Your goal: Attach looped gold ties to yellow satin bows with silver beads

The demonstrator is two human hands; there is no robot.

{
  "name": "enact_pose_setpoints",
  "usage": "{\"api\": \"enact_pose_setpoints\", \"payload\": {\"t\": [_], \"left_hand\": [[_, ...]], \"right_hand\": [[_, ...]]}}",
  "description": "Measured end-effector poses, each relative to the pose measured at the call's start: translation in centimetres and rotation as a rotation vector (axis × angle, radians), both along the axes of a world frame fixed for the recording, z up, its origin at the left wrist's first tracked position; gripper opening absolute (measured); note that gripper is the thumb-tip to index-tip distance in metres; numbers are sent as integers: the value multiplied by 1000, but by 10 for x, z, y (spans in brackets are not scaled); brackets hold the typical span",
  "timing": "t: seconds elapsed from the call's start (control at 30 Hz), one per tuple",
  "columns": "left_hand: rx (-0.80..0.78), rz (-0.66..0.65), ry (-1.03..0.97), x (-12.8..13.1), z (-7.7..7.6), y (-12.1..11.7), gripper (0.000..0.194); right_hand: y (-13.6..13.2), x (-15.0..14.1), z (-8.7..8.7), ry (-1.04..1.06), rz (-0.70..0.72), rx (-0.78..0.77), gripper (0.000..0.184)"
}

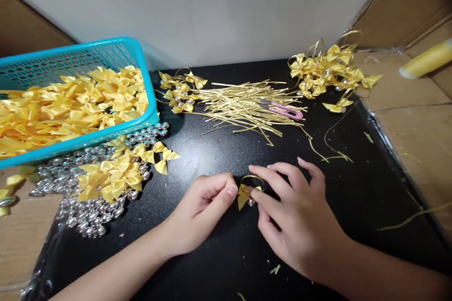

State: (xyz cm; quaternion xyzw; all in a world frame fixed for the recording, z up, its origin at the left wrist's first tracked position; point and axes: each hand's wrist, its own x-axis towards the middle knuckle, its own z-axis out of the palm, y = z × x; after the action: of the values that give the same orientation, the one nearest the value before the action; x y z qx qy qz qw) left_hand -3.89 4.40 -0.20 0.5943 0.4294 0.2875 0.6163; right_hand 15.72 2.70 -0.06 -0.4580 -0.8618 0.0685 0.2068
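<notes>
Both hands meet low on the black table (219, 150) around one small yellow ribbon bow (243, 195) with a gold wire loop and a silver bead. My left hand (201, 211) is closed, its thumb and fingers pinching the bow's left side. My right hand (293, 211) pinches the bow's right side with thumb and forefinger, the other fingers spread above it. A pile of gold wire ties (243, 105) lies beyond the hands, with pink snips (286, 111) resting on it.
A turquoise basket (81, 56) full of yellow bows stands at the left. Below it lie loose bows (113, 176) on a heap of silver beads (84, 211). Finished wired bows (328, 72) are piled at the back right. Cardboard (409, 98) borders the right side.
</notes>
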Motion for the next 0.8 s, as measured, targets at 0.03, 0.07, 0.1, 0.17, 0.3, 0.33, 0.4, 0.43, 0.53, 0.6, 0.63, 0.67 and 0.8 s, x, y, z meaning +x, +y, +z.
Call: {"api": "enact_pose_setpoints", "payload": {"t": [0.03, 0.07, 0.1, 0.17, 0.3, 0.33, 0.4, 0.43, 0.53, 0.6, 0.63, 0.67, 0.8], "left_hand": [[3, 1, 10, 0, 0, 0, 40], [3, 3, 16, -1, -1, 0, 41], [3, 4, 17, -1, -1, 0, 41], [0, 13, 18, -1, -1, -1, 42], [-2, 36, 25, -2, -2, -3, 41], [0, 40, 25, -2, -2, -3, 41], [9, 48, 26, -2, -1, -3, 40], [15, 50, 27, -2, -1, -3, 40], [51, 43, 17, 0, 2, -4, 39], [83, 24, -3, 3, 5, -3, 38], [96, 13, -12, 4, 7, -2, 38], [102, 2, -16, 5, 10, -1, 37], [88, -43, 7, 7, 18, 3, 33]], "right_hand": [[2, 1, 1, 50, -6, -14, 17], [4, 2, 2, 93, -16, -12, 15], [6, 2, 4, 127, -28, -1, 14], [9, 3, 7, 166, -51, 20, 12], [14, 3, 12, 231, -68, 30, 13], [15, 3, 12, 259, -61, 21, 14], [15, 3, 11, 318, -42, -27, 16], [14, 2, 10, 344, -38, -61, 17], [12, 1, 4, 392, -41, -153, 20], [12, 0, 1, 411, -38, -173, 21], [12, -1, -1, 420, -35, -171, 20], [12, -2, -2, 427, -32, -165, 19], [13, -4, -5, 424, -36, -137, 16]]}}
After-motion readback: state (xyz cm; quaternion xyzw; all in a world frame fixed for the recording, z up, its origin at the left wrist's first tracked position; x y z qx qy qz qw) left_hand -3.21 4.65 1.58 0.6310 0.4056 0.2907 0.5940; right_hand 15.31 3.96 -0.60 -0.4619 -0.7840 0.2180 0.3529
